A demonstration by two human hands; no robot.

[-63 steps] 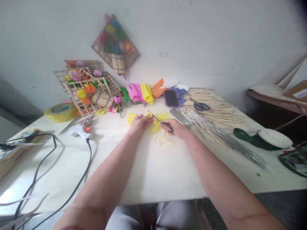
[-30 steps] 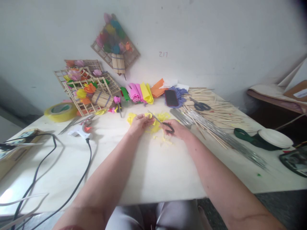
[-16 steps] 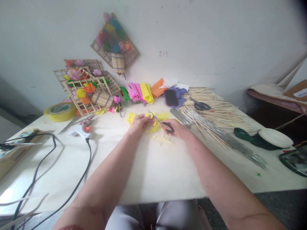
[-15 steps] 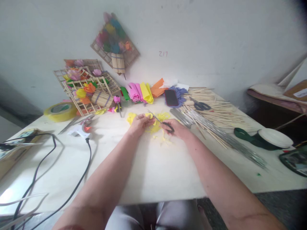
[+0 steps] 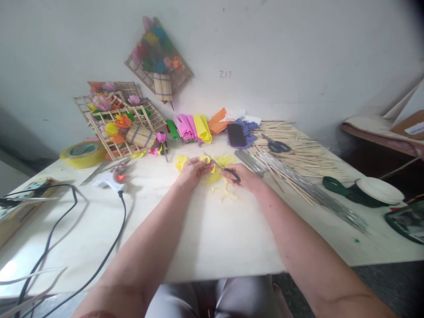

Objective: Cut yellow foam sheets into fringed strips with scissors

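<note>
My left hand [image 5: 195, 170] is closed in a pinch on a small piece of yellow crepe paper [image 5: 208, 160]. Black-handled scissors [image 5: 232, 174] are in my right hand [image 5: 242, 176], their blades pointing up and left beside the pinched paper. Whether the blades touch the paper is too small to tell. Under and around both hands lie yellow paper scraps [image 5: 218, 176]. More yellow pieces [image 5: 180, 162] rest just left of my left fingers.
Rolled crepe paper [image 5: 202, 128], a phone [image 5: 236, 134], wooden sticks [image 5: 298, 154] and second scissors [image 5: 278, 146] lie behind. Metal wires [image 5: 308, 194] are at right. A glue gun [image 5: 111, 182] with its cord, clear tape [image 5: 82, 154] and stick frames with paper flowers [image 5: 122, 123] stand left.
Both hands hold nearly the same place, with the paper and the scissors still in them. Only tiny shifts of the scissors show.
</note>
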